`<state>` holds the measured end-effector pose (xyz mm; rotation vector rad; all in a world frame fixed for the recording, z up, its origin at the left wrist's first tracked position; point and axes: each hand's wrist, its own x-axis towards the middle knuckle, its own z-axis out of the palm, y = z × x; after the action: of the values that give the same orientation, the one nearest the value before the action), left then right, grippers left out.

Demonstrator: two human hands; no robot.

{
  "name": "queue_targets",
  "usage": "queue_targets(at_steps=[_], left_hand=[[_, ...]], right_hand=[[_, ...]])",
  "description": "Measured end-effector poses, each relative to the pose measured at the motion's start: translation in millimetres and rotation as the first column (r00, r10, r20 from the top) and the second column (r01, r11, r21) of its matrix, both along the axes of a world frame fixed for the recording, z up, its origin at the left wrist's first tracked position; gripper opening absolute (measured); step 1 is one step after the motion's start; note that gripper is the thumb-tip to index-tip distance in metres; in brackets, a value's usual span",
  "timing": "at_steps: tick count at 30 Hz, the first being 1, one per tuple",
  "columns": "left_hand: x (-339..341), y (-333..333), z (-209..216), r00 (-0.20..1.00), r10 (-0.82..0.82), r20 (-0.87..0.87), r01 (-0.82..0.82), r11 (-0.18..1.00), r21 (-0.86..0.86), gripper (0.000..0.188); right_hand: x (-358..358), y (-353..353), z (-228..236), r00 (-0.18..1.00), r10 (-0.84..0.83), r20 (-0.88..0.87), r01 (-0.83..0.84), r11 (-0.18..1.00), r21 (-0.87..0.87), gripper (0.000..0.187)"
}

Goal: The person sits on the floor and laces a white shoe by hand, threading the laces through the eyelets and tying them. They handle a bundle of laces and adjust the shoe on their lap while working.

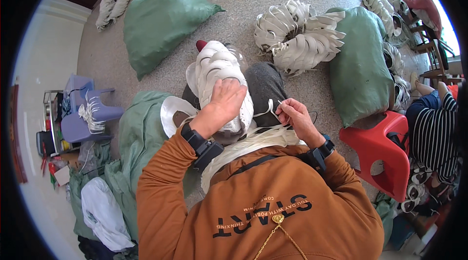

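Observation:
A long stack of nested white shoe uppers (219,60) lies lengthwise across my lap, with a dark red tip showing at its far end. My left hand (223,100) is closed over the near part of this stack, its fingers bent against the white material. To the right, my right hand (294,115) pinches a thin white strip (265,110), which looks like a lace or tie and loops toward the stack. Pale strips (258,142) are bunched against my waist below both hands. A loose white upper piece (176,114) sits left of the stack.
Bundled white uppers (309,48) lie on the floor ahead. Stuffed green sacks (163,26) stand ahead left and at the right (360,65). A red stool (382,153) is close on my right, a purple one (90,118) at left. Other people sit at far right.

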<state>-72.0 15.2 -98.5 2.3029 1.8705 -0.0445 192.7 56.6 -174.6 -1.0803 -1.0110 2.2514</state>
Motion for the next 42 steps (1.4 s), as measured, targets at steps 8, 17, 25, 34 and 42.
queue_targets(at_steps=[8,17,25,34,42], left_hand=[[-12.0,-8.8,1.9,0.983,0.104,0.154,-0.101,0.995,-0.024,0.008],[-27.1,-8.3,35.2,0.794,0.216,0.568,-0.117,0.971,-0.206,0.012],[-51.2,-8.3,56.0,0.829,0.289,0.480,-0.051,0.892,-0.448,0.006],[-46.7,-9.5,49.3,0.970,0.004,0.242,0.019,0.996,-0.089,0.021],[-38.7,-3.6,58.0,0.971,0.100,0.219,-0.024,0.945,-0.327,0.012]], right_hand=[[0.5,-2.1,-6.2,0.997,-0.072,-0.042,0.071,0.997,-0.023,0.016],[0.2,-3.8,-9.2,0.997,-0.072,0.005,0.072,0.997,0.029,0.015],[-10.5,2.1,3.2,0.999,-0.016,-0.040,0.015,1.000,-0.028,0.015],[-72.3,-8.5,14.8,0.979,0.165,-0.118,-0.156,0.985,0.080,0.020],[-68.8,-21.7,35.7,0.906,0.223,-0.359,-0.218,0.974,0.057,0.015]])
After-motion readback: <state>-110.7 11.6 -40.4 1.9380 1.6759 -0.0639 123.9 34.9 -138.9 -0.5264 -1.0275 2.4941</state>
